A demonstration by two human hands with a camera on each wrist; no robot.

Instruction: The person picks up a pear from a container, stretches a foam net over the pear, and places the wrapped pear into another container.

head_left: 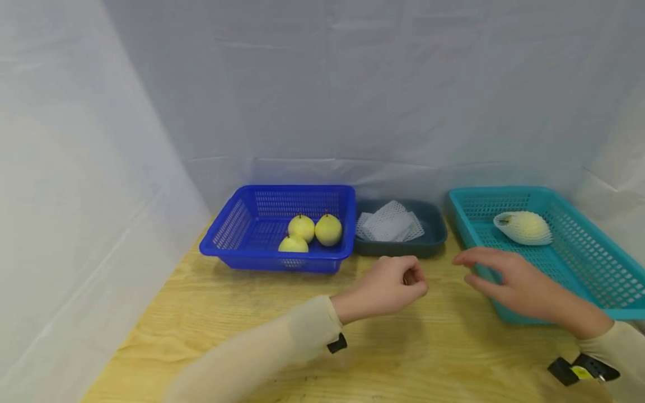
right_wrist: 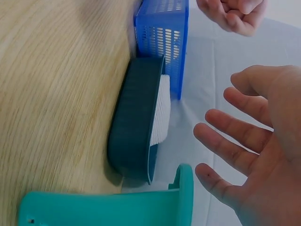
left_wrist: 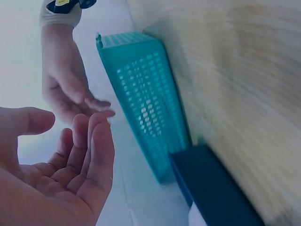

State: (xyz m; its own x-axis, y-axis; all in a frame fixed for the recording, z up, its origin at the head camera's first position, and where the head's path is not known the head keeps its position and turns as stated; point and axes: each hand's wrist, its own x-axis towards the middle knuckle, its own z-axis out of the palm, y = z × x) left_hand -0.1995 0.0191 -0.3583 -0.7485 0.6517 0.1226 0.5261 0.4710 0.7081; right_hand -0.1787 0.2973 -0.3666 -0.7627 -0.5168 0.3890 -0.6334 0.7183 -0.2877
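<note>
My left hand (head_left: pixel 380 286) is above the table in front of the dark green tray, its fingers loosely curled and nothing in them. My right hand (head_left: pixel 524 286), also holding nothing, hovers over the near left side of the teal basket (head_left: pixel 499 192); its fingers are spread and slightly bent in the right wrist view. Inside that basket lies one pale yellow pear (head_left: pixel 531 227) in a white foam net. White foam nets (head_left: pixel 389 224) are piled in the dark green tray (head_left: pixel 398 249). Three bare yellow pears (head_left: pixel 328 230) sit in the blue basket (head_left: pixel 272 256) at left.
The baskets and tray stand side by side on a wooden table (head_left: pixel 211 330). White sheeting (head_left: pixel 322 101) hangs behind them and along both sides. Each sleeve has a dark wrist strap (head_left: pixel 336 343) on it.
</note>
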